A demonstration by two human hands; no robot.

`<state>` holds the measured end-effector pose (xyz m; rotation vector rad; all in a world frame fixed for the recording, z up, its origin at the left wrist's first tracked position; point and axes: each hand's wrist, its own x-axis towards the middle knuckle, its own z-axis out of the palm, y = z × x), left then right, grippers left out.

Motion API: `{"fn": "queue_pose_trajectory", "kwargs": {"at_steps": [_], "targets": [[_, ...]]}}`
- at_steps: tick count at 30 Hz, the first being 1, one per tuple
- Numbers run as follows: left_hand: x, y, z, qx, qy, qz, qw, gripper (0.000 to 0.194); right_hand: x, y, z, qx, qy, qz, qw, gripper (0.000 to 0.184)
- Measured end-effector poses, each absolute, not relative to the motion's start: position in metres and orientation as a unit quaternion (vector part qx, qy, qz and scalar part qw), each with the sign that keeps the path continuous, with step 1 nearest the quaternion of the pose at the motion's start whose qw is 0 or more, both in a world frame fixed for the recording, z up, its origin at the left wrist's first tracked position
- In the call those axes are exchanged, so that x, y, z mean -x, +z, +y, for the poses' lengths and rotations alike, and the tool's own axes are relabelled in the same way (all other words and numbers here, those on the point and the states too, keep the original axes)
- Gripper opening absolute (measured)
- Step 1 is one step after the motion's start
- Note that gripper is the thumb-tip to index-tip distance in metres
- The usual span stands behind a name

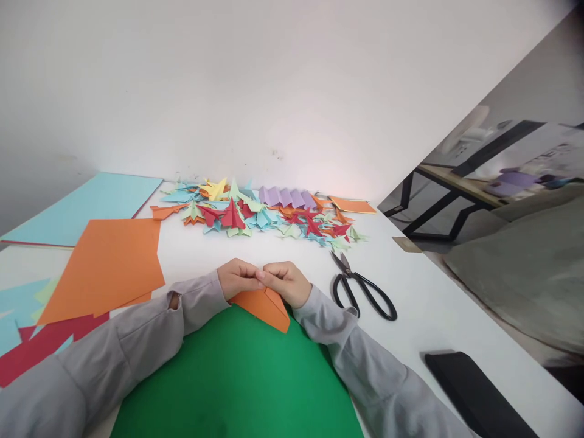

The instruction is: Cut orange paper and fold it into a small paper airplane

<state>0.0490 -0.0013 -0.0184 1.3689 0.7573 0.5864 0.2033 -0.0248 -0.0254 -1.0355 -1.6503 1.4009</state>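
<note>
Both hands meet at the far edge of a green sheet, pinching a folded piece of orange paper. My left hand is closed on its far left part, with thumb and fingers together. My right hand is closed on the far right part, its thumb touching the left thumb. The near end of the orange paper sticks out below the fingers, with a slanting crease and straight edges. The part under the fingers is hidden.
Folded paper pieces in several colours lie heaped along the wall. Black-handled scissors lie right of my hands, and a black flat object nearer me. Orange sheets, red paper and a light blue sheet are at left.
</note>
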Motion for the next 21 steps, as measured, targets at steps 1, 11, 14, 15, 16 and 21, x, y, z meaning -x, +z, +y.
{"fn": "queue_pose_trajectory", "kwargs": {"at_steps": [1,11,14,15,16,21], "targets": [[-0.0489,-0.0182,-0.0021,-0.61,0.256,0.334,0.671,0.016,-0.2035,-0.0256,-0.0248,0.396,0.557,-0.633,0.364,0.05],[-0.0499,-0.0113,-0.0037,-0.531,0.219,0.34,0.744,0.012,-0.2017,-0.0265,-0.027,0.38,0.632,-0.56,0.379,0.049],[-0.0515,-0.0134,-0.0047,-0.554,0.226,0.332,0.729,0.022,-0.203,-0.0252,-0.0263,0.382,0.641,-0.54,0.39,0.049],[-0.0519,-0.0139,-0.0051,-0.566,0.235,0.329,0.718,0.029,-0.2034,-0.0242,-0.0258,0.383,0.645,-0.528,0.398,0.048],[-0.0521,-0.0143,-0.0055,-0.577,0.243,0.326,0.708,0.035,-0.2036,-0.023,-0.0253,0.385,0.65,-0.515,0.405,0.048],[-0.05,-0.0175,-0.0046,-0.605,0.244,0.313,0.69,0.045,-0.2031,-0.0182,-0.0242,0.389,0.663,-0.49,0.411,0.045]]}}
